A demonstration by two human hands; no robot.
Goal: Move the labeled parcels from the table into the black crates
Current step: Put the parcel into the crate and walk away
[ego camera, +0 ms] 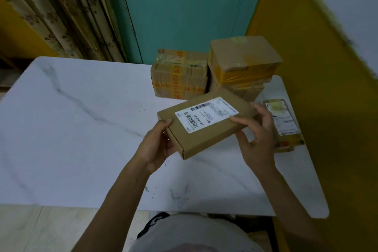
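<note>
A flat brown cardboard parcel (204, 127) with a white barcode label on top is held above the white marble table (81, 129). My left hand (157, 145) grips its near left end. My right hand (257, 135) grips its right end, thumb on top beside the label. Another small labeled parcel (284, 120) lies on the table at the right, partly hidden behind my right hand. No black crate is in view.
At the table's far side stand a taped brown box (180, 73) and a stack of taped boxes (243, 61). A yellow panel (327, 88) borders the table on the right. Curtains (61, 12) hang at the back left, a teal wall (184, 6) behind.
</note>
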